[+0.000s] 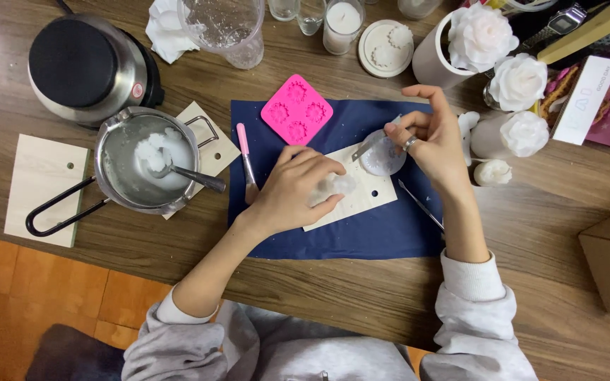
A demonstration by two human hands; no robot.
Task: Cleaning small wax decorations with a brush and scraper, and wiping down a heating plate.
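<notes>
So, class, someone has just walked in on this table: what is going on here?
A person sits at a wooden table, working over a navy cloth. The left hand holds a whitish wax lump on a small board. The right hand holds a round clear mould and a thin metal tool. A pot with wax and a spoon stands to the left.

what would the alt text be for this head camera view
Seen from above, a person's left hand grips a white wax piece on a small wooden board, while the right hand works a metal tool on a round mould; a pink mould lies nearby.
</notes>
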